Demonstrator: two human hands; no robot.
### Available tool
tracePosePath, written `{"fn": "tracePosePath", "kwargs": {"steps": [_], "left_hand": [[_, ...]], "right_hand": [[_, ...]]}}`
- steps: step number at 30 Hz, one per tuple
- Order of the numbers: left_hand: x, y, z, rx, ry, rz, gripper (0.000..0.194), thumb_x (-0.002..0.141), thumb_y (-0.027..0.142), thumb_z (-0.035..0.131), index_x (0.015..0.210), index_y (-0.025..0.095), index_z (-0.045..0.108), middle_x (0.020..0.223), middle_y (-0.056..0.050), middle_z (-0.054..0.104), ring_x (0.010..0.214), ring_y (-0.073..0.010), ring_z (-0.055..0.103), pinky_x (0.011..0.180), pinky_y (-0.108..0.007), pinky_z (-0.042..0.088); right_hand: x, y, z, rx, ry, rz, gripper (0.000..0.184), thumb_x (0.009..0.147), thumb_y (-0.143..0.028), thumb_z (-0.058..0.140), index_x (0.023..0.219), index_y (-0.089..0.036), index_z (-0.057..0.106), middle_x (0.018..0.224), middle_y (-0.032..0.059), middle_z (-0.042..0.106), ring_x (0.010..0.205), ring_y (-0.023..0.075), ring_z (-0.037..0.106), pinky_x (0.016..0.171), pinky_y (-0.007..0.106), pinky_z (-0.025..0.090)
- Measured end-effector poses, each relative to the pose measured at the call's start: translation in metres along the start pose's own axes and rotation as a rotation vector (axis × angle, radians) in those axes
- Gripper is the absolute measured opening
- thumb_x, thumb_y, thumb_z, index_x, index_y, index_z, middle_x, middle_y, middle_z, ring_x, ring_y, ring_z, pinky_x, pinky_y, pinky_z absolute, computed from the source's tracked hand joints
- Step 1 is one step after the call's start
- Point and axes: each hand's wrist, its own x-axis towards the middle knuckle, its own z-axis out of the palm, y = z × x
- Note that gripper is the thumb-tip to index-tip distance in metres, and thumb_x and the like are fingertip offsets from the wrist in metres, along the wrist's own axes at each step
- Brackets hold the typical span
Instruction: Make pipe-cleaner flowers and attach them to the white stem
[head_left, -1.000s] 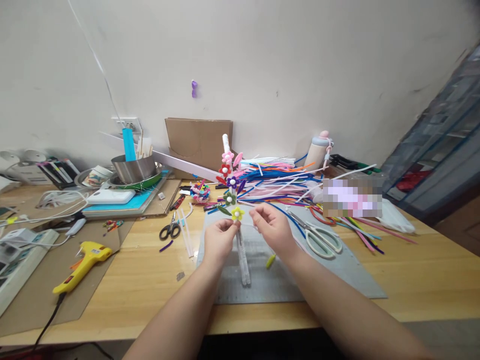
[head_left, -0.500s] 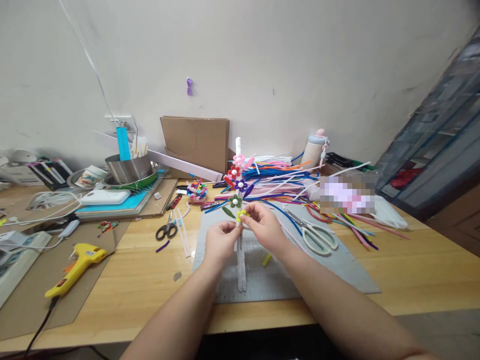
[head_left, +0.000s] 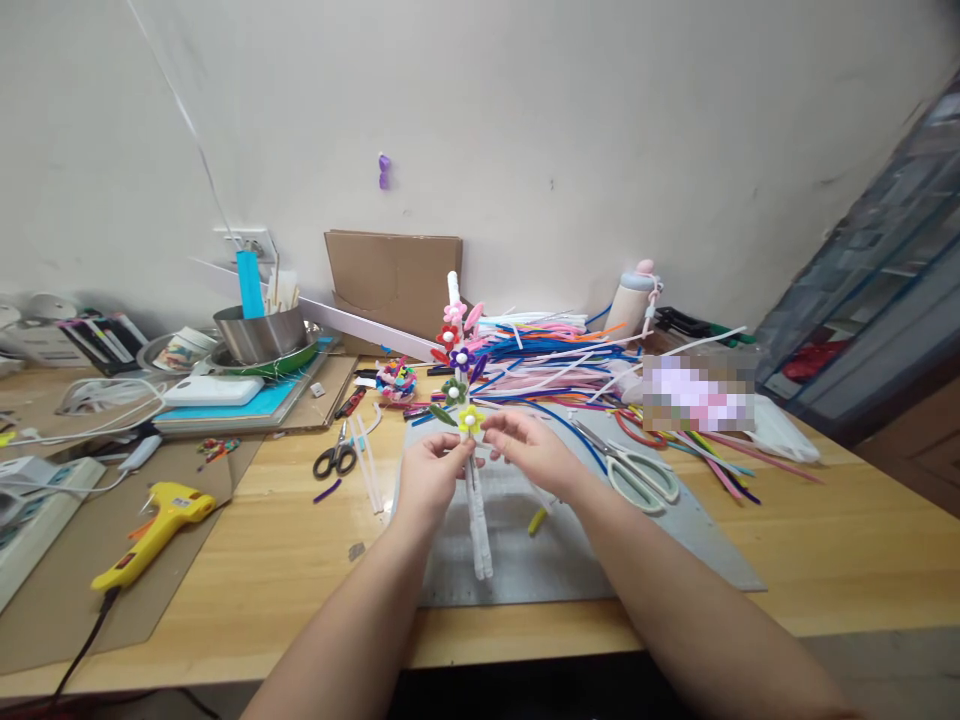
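My left hand [head_left: 433, 478] is closed around a pipe-cleaner flower stalk [head_left: 478, 530], pinching it just below the yellow flower [head_left: 470, 420]. The stalk stands nearly upright, its top leaning left, with a white tip and white lower end. Above the yellow flower are a green flower [head_left: 454, 392], a purple flower [head_left: 460, 360], a red flower [head_left: 449, 337] and a pink flower [head_left: 455, 313], with fuzzy leaves at the sides. My right hand [head_left: 531, 455] is beside the yellow flower, fingers curved and slightly apart, with nothing visible in them.
Beneath the hands lies a grey mat [head_left: 675, 550] with a yellow pipe-cleaner piece [head_left: 537, 521] and white-handled scissors [head_left: 641, 480]. Black scissors [head_left: 335, 458] and a yellow glue gun [head_left: 154, 535] are to the left. Piled pipe cleaners [head_left: 555, 350] and a bottle [head_left: 630, 303] stand behind.
The flower stalk's top has tilted left, and the yellow flower now faces me uncovered. My right hand has let go of the yellow flower and drawn slightly right.
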Motion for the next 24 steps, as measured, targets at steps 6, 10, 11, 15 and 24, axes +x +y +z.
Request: {"fn": "tracePosePath", "kwargs": {"steps": [6,10,11,15,24], "left_hand": [[0.001,0.007,-0.003,-0.066,0.025,-0.005,0.025,0.056,0.029,0.075,0.065,0.011,0.061,0.056,-0.001,0.063,0.052,-0.0135,0.063,0.049,-0.020,0.044],[0.000,0.010,-0.001,-0.067,0.009,-0.013,0.027,0.054,0.030,0.076,0.065,0.011,0.061,0.054,0.000,0.061,0.049,-0.0138,0.061,0.047,-0.022,0.046],[-0.001,0.011,0.000,-0.064,-0.006,-0.016,0.027,0.054,0.030,0.076,0.065,0.011,0.060,0.053,0.001,0.060,0.048,-0.0136,0.061,0.046,-0.022,0.046],[-0.008,0.014,0.005,-0.071,-0.023,-0.028,0.031,0.052,0.034,0.077,0.065,0.011,0.058,0.049,0.001,0.059,0.046,-0.0138,0.060,0.047,-0.024,0.049],[-0.015,0.017,0.008,-0.106,-0.118,-0.041,0.032,0.052,0.034,0.077,0.064,0.011,0.059,0.051,0.000,0.060,0.045,-0.0126,0.059,0.045,-0.022,0.047]], "right_hand": [[-0.010,-0.007,0.001,-0.507,0.034,-0.171,0.015,0.082,-0.025,0.050,0.074,-0.017,0.059,0.072,0.0016,0.060,0.068,0.0137,0.052,0.062,0.026,0.037],[-0.017,-0.025,-0.002,-0.760,0.040,-0.287,0.012,0.083,-0.020,0.049,0.076,-0.017,0.058,0.073,0.0025,0.060,0.068,0.0138,0.051,0.062,0.025,0.035],[-0.018,-0.030,-0.003,-0.806,0.036,-0.303,0.012,0.083,-0.019,0.048,0.077,-0.017,0.058,0.074,0.0028,0.060,0.070,0.0140,0.052,0.063,0.025,0.035],[-0.025,-0.051,-0.008,-0.904,0.051,-0.305,0.012,0.082,-0.018,0.049,0.075,-0.017,0.058,0.074,0.0026,0.060,0.069,0.0138,0.052,0.062,0.025,0.034],[-0.027,-0.035,-0.009,-0.172,-0.145,0.255,0.028,0.081,-0.044,0.050,0.074,-0.017,0.054,0.054,-0.0043,0.048,0.044,0.0077,0.041,0.042,0.021,0.030]]}}
